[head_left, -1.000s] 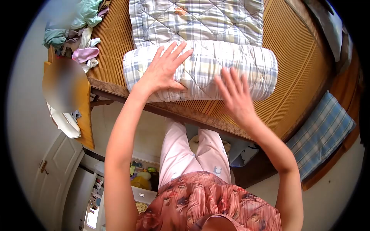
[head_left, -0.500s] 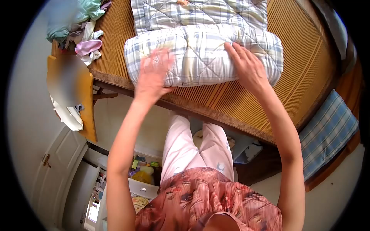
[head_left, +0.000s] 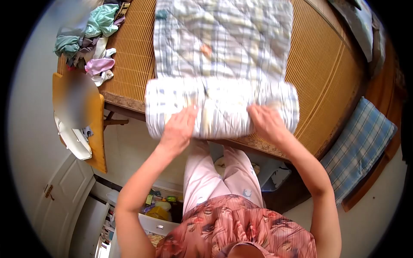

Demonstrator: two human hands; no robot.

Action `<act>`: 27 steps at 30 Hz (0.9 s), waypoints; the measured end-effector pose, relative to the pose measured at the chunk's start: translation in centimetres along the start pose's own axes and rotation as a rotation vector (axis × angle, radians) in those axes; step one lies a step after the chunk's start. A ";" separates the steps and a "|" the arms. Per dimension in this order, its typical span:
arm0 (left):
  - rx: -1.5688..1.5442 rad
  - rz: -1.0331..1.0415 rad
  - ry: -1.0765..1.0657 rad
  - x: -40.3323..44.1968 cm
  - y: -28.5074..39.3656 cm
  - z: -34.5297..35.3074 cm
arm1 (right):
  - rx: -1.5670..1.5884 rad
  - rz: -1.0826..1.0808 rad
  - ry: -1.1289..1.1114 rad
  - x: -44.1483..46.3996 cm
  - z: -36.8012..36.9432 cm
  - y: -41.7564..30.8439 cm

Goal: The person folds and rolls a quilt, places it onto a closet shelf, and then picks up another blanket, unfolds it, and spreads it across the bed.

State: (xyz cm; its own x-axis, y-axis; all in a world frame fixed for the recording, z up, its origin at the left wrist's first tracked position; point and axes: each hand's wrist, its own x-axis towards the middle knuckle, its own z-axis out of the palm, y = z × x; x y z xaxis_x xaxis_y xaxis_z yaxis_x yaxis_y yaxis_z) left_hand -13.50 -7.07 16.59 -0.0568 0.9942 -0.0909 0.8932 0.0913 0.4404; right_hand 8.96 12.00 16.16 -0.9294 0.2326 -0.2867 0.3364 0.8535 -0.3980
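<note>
A plaid quilt (head_left: pixel 223 47) lies on the bamboo mat, its near end wound into a thick roll (head_left: pixel 221 114) at the bed's front edge. My left hand (head_left: pixel 180 127) presses on the left part of the roll with its fingers bent and close together, gripping the fabric. On the right part, my right hand (head_left: pixel 266 122) grips the roll in the same way, its thumb side toward the middle. Beyond the roll the quilt is spread flat, with a small orange patch on it. The roll is slightly blurred.
A pile of clothes (head_left: pixel 97 47) sits at the mat's left edge. Below it stands a yellow wooden chair or board (head_left: pixel 99 146) with a white item (head_left: pixel 73 137). A blue plaid cushion (head_left: pixel 359 146) rests at right. The bamboo mat (head_left: pixel 318 81) covers the bed.
The roll has come toward my body, to the bed's edge, and more flat quilt shows beyond it. My hands moved back with it; their spread fingers are now bent onto the fabric.
</note>
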 end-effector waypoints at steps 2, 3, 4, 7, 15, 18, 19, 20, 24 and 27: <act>-0.126 0.024 -0.216 -1.4 0.9 -1.7 | 0.195 -0.018 -0.143 -2.0 -1.5 -1.8; -0.178 0.039 -0.296 -1.3 0.7 -2.2 | 0.243 0.018 -0.312 -2.4 -2.1 -1.8; -0.229 0.054 -0.376 -0.9 0.4 -2.9 | 0.291 0.041 -0.351 -2.5 -2.5 -1.5; -0.420 0.009 -0.537 3.9 -2.2 -5.1 | 0.397 0.120 -0.346 -1.6 -4.3 0.1; -0.022 0.007 0.037 6.3 1.7 -3.6 | 0.063 0.182 0.201 -2.8 -3.8 -3.5; 0.031 0.004 -0.067 6.5 1.3 -0.2 | -0.100 0.188 0.120 -2.2 -0.7 -2.3; 0.055 0.005 -0.058 7.4 0.4 0.2 | -0.172 0.179 0.122 -1.7 0.0 -1.4; 0.079 0.005 -0.048 8.6 -0.4 0.5 | -0.327 0.157 0.133 -0.6 0.3 -0.1; 0.201 0.022 -0.091 15.5 -2.6 -1.3 | -0.197 0.151 0.050 3.6 -5.0 3.3; 0.078 0.069 -0.211 20.7 -4.8 -1.9 | -0.186 0.237 0.234 3.3 -6.1 3.4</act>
State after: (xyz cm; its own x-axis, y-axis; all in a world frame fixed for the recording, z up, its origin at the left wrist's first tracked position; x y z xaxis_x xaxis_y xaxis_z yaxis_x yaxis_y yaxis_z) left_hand -19.83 13.22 14.30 0.0924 0.9634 -0.2515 0.9238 0.0113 0.3827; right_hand 6.06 18.48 19.18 -0.8457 0.5159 -0.1365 0.5332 0.8281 -0.1734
